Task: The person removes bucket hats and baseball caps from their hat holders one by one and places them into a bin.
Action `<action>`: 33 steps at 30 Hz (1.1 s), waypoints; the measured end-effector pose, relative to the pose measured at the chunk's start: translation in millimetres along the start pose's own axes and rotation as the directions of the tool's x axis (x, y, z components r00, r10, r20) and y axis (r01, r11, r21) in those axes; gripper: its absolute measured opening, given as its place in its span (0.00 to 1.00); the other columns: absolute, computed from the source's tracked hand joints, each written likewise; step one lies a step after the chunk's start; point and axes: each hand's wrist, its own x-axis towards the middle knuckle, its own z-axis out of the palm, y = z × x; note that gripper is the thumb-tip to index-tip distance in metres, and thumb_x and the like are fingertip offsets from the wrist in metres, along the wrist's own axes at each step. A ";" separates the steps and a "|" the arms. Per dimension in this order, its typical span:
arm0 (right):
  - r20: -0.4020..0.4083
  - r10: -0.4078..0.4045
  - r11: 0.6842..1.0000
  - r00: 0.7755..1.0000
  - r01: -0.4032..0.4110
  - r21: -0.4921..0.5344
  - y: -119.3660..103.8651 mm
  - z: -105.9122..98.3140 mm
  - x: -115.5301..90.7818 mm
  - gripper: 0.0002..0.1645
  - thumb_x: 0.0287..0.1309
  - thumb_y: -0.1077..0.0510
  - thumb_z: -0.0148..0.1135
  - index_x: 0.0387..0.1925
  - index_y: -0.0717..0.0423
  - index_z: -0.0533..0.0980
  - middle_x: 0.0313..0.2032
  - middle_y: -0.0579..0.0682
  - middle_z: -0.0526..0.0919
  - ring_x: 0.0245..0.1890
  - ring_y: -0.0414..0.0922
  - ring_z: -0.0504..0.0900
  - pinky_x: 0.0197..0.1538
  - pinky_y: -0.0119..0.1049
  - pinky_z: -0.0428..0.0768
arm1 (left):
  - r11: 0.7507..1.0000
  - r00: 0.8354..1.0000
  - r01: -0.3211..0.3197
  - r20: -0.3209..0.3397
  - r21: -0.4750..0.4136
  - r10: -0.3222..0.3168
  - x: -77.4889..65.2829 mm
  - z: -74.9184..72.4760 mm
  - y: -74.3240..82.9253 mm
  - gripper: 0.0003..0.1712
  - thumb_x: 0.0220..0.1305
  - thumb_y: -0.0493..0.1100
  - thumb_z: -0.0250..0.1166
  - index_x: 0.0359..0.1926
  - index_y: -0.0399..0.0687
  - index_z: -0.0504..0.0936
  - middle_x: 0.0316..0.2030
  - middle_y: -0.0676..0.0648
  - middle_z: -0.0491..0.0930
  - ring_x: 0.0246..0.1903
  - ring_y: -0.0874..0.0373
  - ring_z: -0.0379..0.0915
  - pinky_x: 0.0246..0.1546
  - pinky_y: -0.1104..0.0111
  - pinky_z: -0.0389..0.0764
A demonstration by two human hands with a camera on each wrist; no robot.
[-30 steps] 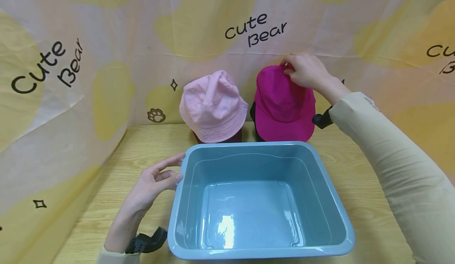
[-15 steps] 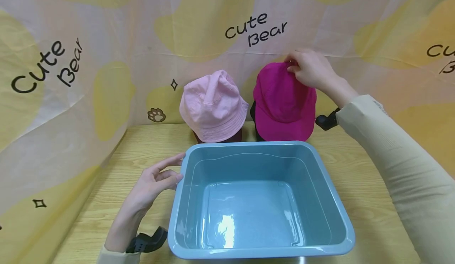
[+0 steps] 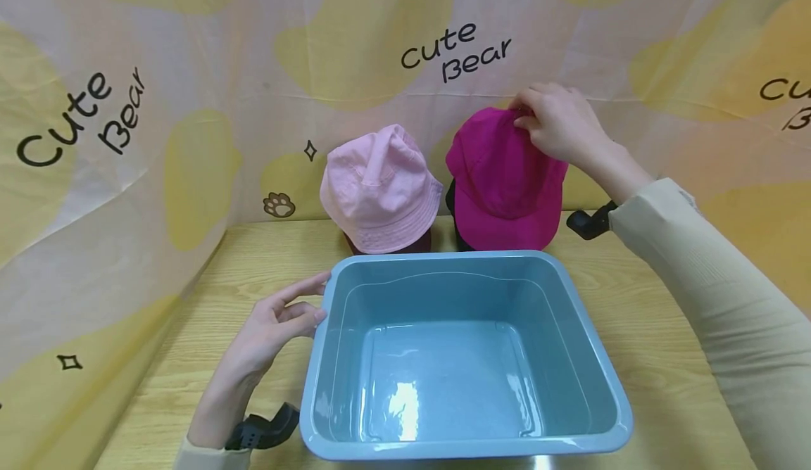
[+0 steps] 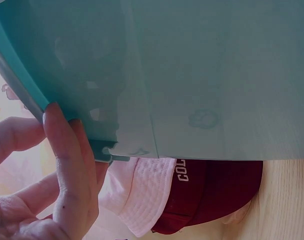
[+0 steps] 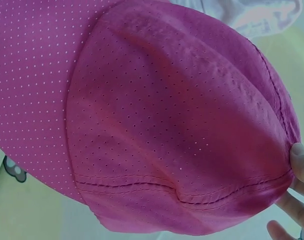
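My right hand (image 3: 560,122) pinches the top of a magenta baseball cap (image 3: 500,174) at the back of the table. In the right wrist view the thumb (image 5: 303,162) presses the crown of the cap (image 5: 177,110), whose brim is perforated with small holes. Part of a black item (image 3: 451,199) shows behind the cap. My left hand (image 3: 272,322) holds the left rim of a blue plastic basin (image 3: 465,449), with nothing inside. In the left wrist view its fingers (image 4: 67,165) lie against the basin's outer wall (image 4: 182,75), just under the rim.
Left of the magenta cap, a light pink bucket hat (image 3: 380,188) sits over a dark red cap (image 4: 212,195) with white lettering. Both stand between the basin and a printed cloth backdrop (image 3: 355,41). The wooden table (image 3: 266,252) extends on both sides of the basin.
My right hand has risen slightly and moved right, drawing the top of the magenta cap up a little. The crown spreads wider. My left hand and the basin stay in place.
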 end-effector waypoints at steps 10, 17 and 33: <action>-0.029 0.010 1.000 1.000 -0.010 0.005 -7.0 -10.4 -10.6 0.13 0.65 0.62 0.52 0.48 0.61 0.77 0.46 0.60 0.79 0.52 0.59 0.73 0.57 0.59 0.65 | 1.000 1.000 0.006 -0.003 0.009 -0.006 -0.9 1.3 3.9 0.31 0.66 0.38 0.61 0.69 0.41 0.64 0.51 0.52 0.76 0.33 0.63 0.83 0.40 0.64 0.83; -0.065 0.026 1.000 0.998 -0.025 0.016 -10.8 -17.7 -14.2 0.13 0.65 0.62 0.53 0.49 0.60 0.76 0.46 0.61 0.79 0.50 0.60 0.72 0.57 0.60 0.65 | 1.000 1.000 -0.014 0.002 -0.005 0.014 -2.5 2.1 5.2 0.31 0.66 0.37 0.60 0.68 0.39 0.64 0.51 0.51 0.75 0.34 0.63 0.83 0.39 0.65 0.83; -0.110 -0.005 1.000 0.994 0.005 0.000 -26.4 -37.1 -23.0 0.12 0.65 0.61 0.55 0.47 0.60 0.77 0.41 0.59 0.79 0.46 0.58 0.72 0.54 0.57 0.66 | 1.000 1.000 -0.008 -0.012 0.002 0.008 -5.1 4.4 6.3 0.31 0.66 0.37 0.60 0.68 0.40 0.65 0.52 0.52 0.74 0.34 0.63 0.83 0.40 0.66 0.83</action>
